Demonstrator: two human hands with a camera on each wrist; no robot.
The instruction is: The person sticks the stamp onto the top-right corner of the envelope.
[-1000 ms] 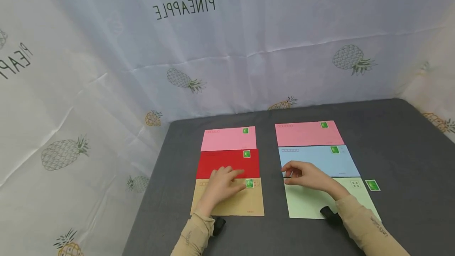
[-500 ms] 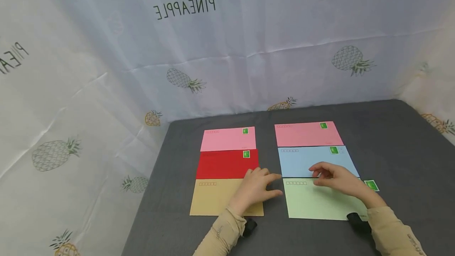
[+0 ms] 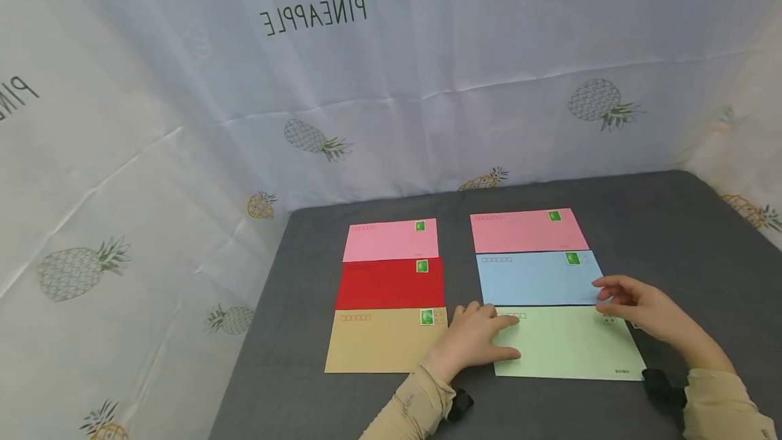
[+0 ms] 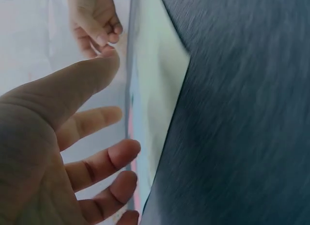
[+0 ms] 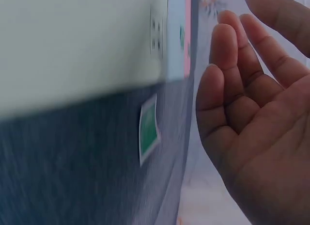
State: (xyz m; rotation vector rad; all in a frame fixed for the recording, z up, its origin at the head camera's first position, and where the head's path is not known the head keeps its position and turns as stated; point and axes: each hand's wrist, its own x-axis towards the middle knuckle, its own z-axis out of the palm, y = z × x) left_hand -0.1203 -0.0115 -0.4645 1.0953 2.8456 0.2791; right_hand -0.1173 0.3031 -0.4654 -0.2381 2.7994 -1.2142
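Note:
My left hand (image 3: 473, 339) hovers at the left edge of a light green envelope (image 3: 568, 352), fingers spread and holding nothing. Above that envelope's upper right corner is my right hand (image 3: 650, 311), its fingers loosely bent with nothing between them. A loose green stamp (image 5: 149, 130) lies on the dark cloth just off the envelope's right side; in the head view the right hand hides most of it. On the green envelope, a printed stamp square (image 5: 156, 36) shows bare in the right wrist view. The tan envelope (image 3: 379, 348) to the left bears a green stamp (image 3: 427, 317) at its upper right.
Red (image 3: 387, 287) and pink (image 3: 391, 243) envelopes continue the left column. Blue (image 3: 531, 280) and pink (image 3: 525, 233) ones lie beyond the green one. Each has a green stamp at upper right. A grey cloth (image 3: 275, 358) covers the table; a pineapple-print curtain (image 3: 427, 53) hangs behind.
Both hands have moved right: the left from the tan envelope to the green envelope's left edge, the right across the green envelope to its upper right corner. The tan envelope's stamp is uncovered.

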